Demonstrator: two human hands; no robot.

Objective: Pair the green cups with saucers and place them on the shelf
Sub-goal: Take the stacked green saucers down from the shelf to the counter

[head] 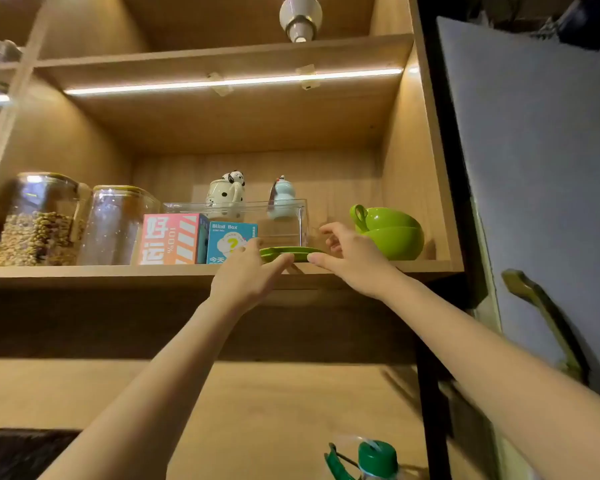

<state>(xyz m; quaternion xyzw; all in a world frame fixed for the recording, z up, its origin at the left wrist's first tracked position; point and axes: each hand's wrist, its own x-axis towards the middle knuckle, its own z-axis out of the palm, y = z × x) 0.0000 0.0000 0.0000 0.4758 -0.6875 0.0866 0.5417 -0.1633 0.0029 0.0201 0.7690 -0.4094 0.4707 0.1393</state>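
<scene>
Two hands (246,271) (350,258) pinch green saucer (288,252) — flat, level, on shelf (84,271) edge.

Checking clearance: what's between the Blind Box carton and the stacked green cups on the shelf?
Head view: the green saucers, gripped by left hand and right hand, with the clear bin behind.

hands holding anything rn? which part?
Both hands grip the green saucers at the shelf's front edge: left hand on the left rim, right hand on the right rim. The stacked green cups sit untouched.
</scene>
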